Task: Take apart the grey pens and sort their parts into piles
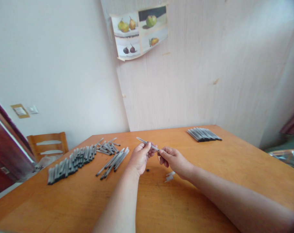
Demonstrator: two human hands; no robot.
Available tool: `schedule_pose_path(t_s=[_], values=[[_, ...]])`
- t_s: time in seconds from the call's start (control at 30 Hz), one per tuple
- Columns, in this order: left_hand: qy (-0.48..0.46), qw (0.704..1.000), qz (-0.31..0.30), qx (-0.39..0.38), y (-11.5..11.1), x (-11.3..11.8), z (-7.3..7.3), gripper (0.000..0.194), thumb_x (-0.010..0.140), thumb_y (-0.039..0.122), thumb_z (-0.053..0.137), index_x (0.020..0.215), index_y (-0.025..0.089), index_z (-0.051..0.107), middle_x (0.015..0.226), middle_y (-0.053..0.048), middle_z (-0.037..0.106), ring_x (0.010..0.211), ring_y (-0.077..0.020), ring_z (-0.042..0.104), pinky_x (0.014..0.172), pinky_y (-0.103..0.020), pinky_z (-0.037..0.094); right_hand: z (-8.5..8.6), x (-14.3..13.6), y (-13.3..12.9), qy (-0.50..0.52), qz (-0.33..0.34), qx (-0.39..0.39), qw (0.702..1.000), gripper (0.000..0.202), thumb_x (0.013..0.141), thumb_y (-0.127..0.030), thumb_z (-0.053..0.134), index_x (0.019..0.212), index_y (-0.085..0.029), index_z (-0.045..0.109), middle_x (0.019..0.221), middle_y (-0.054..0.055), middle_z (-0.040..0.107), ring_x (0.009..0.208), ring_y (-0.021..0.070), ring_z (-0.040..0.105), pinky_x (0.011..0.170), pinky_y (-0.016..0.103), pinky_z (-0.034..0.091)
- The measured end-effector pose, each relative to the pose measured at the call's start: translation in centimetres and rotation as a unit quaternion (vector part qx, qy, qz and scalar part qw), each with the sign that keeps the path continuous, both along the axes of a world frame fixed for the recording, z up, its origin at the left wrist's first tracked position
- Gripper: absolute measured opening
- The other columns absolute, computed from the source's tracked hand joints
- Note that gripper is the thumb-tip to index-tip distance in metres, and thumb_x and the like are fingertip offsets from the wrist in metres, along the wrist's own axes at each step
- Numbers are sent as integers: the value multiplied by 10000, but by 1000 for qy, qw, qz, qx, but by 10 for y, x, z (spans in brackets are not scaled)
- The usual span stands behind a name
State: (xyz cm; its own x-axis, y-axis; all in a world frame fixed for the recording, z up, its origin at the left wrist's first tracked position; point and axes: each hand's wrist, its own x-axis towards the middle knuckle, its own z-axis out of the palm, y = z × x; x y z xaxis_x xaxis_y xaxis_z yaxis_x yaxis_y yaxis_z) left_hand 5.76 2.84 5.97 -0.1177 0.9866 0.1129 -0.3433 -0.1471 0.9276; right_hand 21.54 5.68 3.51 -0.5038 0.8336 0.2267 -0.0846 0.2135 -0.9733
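Pen [142,140]: above the table's [244,171] middle, one end hidden by the right hand [170,157].
Left hand [140,158]: closed on its barrel.
Right hand: pinching that hidden end.
White pieces [170,178]: mid-table, too blurred to identify.
Pen piles [71,163]: table's left side.
Pen row [203,134]: table's far right.

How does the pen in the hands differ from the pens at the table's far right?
The held pen is raised above the table; the far-right pens lie on it. The held pen is single; the far-right pens form a side-by-side row. Both have pale barrels.
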Motion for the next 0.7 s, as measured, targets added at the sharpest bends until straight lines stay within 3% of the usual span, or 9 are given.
schedule_pose_path(t_s=[0.37,0.57,0.7], values=[[36,997,63,-18,0,6,-1,367,689,460,754,793,144,597,734,-53,684,625,-106,605,621,-228,439,-6,2,1,-90,-121,186,971,198,825,-386,570,763,-200,539,634,-17,551,582,119,473,551,242,366],[28,997,74,-17,2,5,-3,379,676,467,762,797,150,594,746,-53,682,645,-116,617,621,-234,441,-2,4,0,-59,-34,58,996,362,884,-523,445,827,-181,552,708,27,640,538,107,498,510,234,393],[33,997,71,-11,1,6,-2,380,677,473,758,788,151,590,753,-58,686,647,-119,618,632,-242,441,2,3,-2,-36,1,18,999,360,881,-516,454,805,-177,551,660,24,645,487,91,463,470,218,360]])
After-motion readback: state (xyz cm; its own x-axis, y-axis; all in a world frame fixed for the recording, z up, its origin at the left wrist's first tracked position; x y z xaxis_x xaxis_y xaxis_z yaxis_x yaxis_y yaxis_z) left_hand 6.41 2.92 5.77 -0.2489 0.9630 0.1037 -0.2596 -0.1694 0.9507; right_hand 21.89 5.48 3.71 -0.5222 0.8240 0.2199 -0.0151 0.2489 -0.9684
